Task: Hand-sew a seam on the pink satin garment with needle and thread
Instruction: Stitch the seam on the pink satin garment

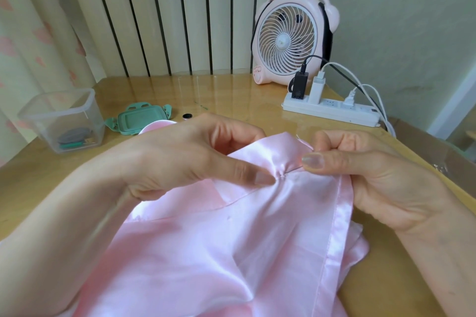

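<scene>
— Entry one: step in hand?
— By judgement, a stitch under way. needle (293, 170) lodged in the fold of the pink satin garment (231, 239), just beside a small gathered pucker. Best done with short, even bites; cloth kept taut but not bunched; drawn through slowly, against snagging or slipping of the satin.
— Whereabouts of the garment?
— Spread over the table (231, 95) at its near side, far corner lifted between both hands.
— Entry two: left hand (195, 159)?
— Back uppermost, thumb tip pressed onto the fold, fingers curled beneath, pinching the cloth.
— Right hand (360, 170)?
— Thumb and forefinger closed on the needle's rear end; remaining fingers curled round the hemmed edge.
</scene>
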Action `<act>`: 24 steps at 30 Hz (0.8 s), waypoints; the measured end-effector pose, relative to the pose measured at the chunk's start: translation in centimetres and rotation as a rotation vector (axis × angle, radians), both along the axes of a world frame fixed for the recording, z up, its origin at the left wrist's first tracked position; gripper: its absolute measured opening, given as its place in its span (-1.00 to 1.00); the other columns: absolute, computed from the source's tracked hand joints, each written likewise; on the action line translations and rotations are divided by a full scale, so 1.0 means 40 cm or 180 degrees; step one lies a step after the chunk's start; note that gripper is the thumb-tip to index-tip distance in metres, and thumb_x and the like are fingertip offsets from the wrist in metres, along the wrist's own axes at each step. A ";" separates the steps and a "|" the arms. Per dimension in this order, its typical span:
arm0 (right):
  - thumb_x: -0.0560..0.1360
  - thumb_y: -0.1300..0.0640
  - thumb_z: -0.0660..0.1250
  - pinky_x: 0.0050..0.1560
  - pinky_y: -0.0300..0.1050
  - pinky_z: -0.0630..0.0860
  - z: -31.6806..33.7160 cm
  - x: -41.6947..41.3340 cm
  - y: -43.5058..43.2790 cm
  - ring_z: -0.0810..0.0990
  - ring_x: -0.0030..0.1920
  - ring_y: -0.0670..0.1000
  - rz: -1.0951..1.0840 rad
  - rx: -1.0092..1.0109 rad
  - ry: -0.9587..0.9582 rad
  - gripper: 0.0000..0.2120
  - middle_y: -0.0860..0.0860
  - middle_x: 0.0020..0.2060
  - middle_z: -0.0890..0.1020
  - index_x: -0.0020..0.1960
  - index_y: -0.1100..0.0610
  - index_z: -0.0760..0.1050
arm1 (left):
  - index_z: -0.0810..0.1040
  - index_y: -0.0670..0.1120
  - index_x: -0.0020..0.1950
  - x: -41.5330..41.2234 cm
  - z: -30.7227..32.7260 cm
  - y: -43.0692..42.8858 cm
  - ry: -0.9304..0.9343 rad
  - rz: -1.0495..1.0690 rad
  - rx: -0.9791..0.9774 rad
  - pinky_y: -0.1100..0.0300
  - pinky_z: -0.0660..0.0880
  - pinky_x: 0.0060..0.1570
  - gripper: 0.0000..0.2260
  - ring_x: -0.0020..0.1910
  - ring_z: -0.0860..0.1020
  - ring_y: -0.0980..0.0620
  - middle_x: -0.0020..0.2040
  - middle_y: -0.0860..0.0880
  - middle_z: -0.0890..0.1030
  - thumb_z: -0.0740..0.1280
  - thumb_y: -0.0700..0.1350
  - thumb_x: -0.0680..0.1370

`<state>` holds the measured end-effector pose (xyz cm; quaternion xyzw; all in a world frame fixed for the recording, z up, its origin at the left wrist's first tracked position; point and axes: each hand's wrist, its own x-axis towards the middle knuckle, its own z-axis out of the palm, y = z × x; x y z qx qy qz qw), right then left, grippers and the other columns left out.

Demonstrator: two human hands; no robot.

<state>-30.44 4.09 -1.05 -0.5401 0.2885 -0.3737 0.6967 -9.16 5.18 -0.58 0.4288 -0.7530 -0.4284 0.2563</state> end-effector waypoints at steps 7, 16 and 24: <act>0.10 0.43 0.45 -0.50 -0.39 0.41 -0.010 -0.008 -0.011 0.51 -0.52 -0.13 0.0116 -0.0040 -0.0020 -0.73 0.03 -0.54 0.46 -0.50 0.19 0.39 | 0.61 -0.23 -0.04 -0.008 -0.003 -0.001 -0.0035 0.0000 -0.0060 0.10 0.53 -0.09 -0.69 -0.15 0.56 0.02 -0.19 -0.13 0.63 0.49 -0.06 0.33; 0.25 0.43 0.30 -0.53 -0.37 0.42 -0.007 -0.003 -0.010 0.51 -0.56 -0.09 0.0263 0.0068 -0.0172 -0.76 0.03 -0.54 0.51 -0.51 0.20 0.40 | 0.61 -0.23 -0.04 -0.007 -0.008 -0.002 0.0010 -0.0072 -0.0007 0.16 0.53 -0.12 -0.73 -0.16 0.56 0.03 -0.18 -0.05 0.62 0.46 -0.09 0.36; 0.27 0.42 0.27 -0.53 -0.37 0.43 -0.008 0.000 -0.008 0.52 -0.56 -0.08 0.0305 0.0127 -0.0238 -0.76 0.02 -0.55 0.53 -0.51 0.21 0.40 | 0.61 -0.24 -0.03 -0.001 -0.005 -0.003 -0.0053 -0.0083 -0.0073 -0.28 0.50 -0.03 -0.65 -0.14 0.55 -0.09 -0.08 -0.33 0.60 0.47 0.01 0.37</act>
